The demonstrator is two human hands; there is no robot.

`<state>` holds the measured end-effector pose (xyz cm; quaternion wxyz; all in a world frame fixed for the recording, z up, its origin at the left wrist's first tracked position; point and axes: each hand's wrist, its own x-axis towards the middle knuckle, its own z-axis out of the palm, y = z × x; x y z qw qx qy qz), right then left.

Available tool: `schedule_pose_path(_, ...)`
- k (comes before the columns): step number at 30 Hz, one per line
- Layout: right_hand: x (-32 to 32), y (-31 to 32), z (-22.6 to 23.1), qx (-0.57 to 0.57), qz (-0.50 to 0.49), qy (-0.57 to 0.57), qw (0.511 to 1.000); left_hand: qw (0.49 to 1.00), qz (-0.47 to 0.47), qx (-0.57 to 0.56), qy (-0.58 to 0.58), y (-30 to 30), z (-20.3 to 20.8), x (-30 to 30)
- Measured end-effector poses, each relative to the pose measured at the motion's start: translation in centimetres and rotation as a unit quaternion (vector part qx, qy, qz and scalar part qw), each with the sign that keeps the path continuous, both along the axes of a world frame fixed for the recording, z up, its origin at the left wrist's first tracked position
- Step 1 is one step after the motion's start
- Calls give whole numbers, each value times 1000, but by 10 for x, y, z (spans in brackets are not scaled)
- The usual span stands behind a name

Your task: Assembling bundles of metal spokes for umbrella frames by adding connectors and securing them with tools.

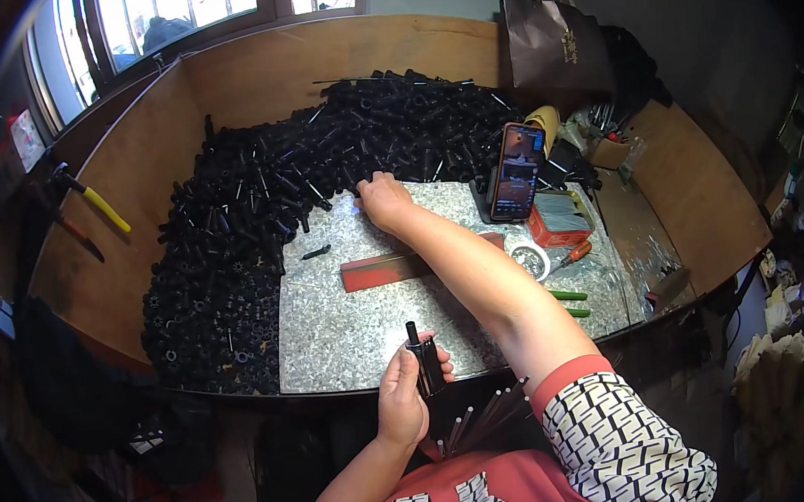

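My left hand (pixel 402 394), close to the front edge of the stone-patterned board (pixel 325 351), is wrapped round a black plastic part (pixel 427 362) with a short round stem pointing up. Reaching across the board, my right hand (pixel 384 199) is at the near border of a large heap of black plastic parts (pixel 354 127). Its fingers curl downward, and what they grip is hidden. A small loose black piece (pixel 316 252) lies on the board left of a flat red bar (pixel 380 271), which my right forearm partly covers.
A phone (pixel 517 171) stands on a holder at the right, behind a red box of thin grey pieces (pixel 558 220). Nearby are a white tape roll (pixel 529 260), an orange-handled screwdriver (pixel 576 253) and a green-handled tool (pixel 571 295). Wooden walls (pixel 423 42) enclose the bench.
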<state>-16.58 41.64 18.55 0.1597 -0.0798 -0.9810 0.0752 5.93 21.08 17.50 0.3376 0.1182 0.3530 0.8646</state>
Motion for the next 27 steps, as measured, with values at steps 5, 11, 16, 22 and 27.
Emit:
schedule_pose_path(5, 8, 3, -2, 25, 2, 9, 1000, 1000, 3, 3, 1, 0, -2, 0)
schedule_pose_path(11, 50, -6, 37, 17, 52, 49, 997, 1000, 10, 3, -1, 1, -2, 3)
schedule_pose_path(16, 115, -26, 66, -47, 135, 86, 986, 1000, 8, -13, 18, 4, 1, 8)
schedule_pose_path(22, 174, -34, 75, -443, 195, -78, 871, 999, 20, -30, 23, 5, 5, 13)
schedule_pose_path(27, 206, -32, 81, -649, 174, -75, 737, 998, 23, -39, 39, 4, 8, 17)
